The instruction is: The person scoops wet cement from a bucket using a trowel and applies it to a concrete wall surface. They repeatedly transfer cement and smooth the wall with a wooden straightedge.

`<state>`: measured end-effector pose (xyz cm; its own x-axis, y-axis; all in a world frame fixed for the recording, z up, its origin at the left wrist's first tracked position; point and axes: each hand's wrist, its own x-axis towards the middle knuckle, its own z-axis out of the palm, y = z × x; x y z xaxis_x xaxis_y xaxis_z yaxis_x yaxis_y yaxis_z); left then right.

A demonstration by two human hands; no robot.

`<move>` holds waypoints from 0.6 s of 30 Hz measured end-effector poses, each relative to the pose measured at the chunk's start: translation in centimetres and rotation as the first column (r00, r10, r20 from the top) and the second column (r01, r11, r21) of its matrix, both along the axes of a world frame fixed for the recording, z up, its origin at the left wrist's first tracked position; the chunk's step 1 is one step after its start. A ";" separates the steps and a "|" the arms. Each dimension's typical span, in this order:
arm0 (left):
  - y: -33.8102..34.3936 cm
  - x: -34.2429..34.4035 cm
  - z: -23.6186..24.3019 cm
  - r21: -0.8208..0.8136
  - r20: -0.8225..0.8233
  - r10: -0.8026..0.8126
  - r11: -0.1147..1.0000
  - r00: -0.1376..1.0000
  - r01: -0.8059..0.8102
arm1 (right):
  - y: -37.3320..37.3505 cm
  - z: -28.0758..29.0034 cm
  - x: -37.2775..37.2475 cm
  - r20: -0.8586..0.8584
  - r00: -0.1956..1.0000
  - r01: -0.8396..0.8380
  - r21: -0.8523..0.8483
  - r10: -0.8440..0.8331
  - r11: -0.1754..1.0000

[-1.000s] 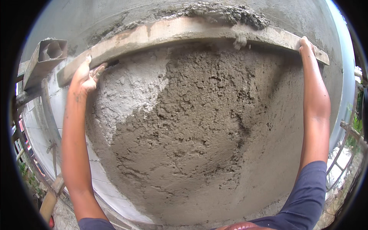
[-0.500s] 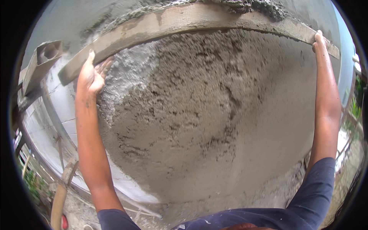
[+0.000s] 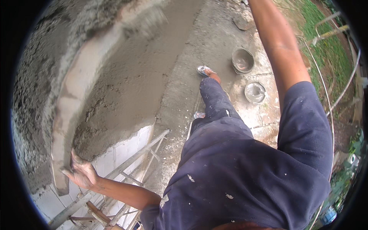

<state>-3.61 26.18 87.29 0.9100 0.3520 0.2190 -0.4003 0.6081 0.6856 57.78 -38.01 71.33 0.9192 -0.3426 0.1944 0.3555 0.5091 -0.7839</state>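
From my position, the long wooden board [image 3: 78, 80] lay against the mortar-coated wall [image 3: 134, 84], with loose mortar [image 3: 90, 25] along one edge. The left hand [image 3: 83, 172], fingers spread and not closed, was placed at the board's near end. The right hand was out of sight; its state I could not determine

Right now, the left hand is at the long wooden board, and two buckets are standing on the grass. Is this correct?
Not quite: the buckets are not on the grass. The head view shows the upper bucket and the lower bucket on pale, hard ground, with the grass farther right. The left hand is indeed at the long wooden board.
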 end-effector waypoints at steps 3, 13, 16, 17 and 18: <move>-2.6 -1.8 -0.8 -0.057 -0.023 -0.088 0.995 0.996 0.087 | -2.2 -3.9 -7.5 -0.146 0.988 0.045 0.024 -0.041 0.999; -12.3 -7.7 -2.5 0.225 -0.234 0.206 0.962 0.950 -0.153 | -4.2 -16.3 -20.6 -0.549 0.834 0.170 0.164 -0.053 0.972; -21.4 -7.1 -1.1 0.484 -0.283 0.496 0.813 0.821 -0.324 | -5.7 -23.7 -22.2 -0.653 0.756 0.141 0.123 -0.027 0.982; -18.9 -7.3 -0.5 0.584 -0.186 0.542 0.732 0.820 -0.351 | -6.3 -27.2 -22.3 -0.709 0.702 0.120 0.210 0.067 0.970; -20.6 -8.0 -0.2 0.716 -0.146 0.563 0.627 0.813 -0.307 | -6.0 -29.5 -23.2 -0.649 0.755 0.167 0.328 0.094 0.930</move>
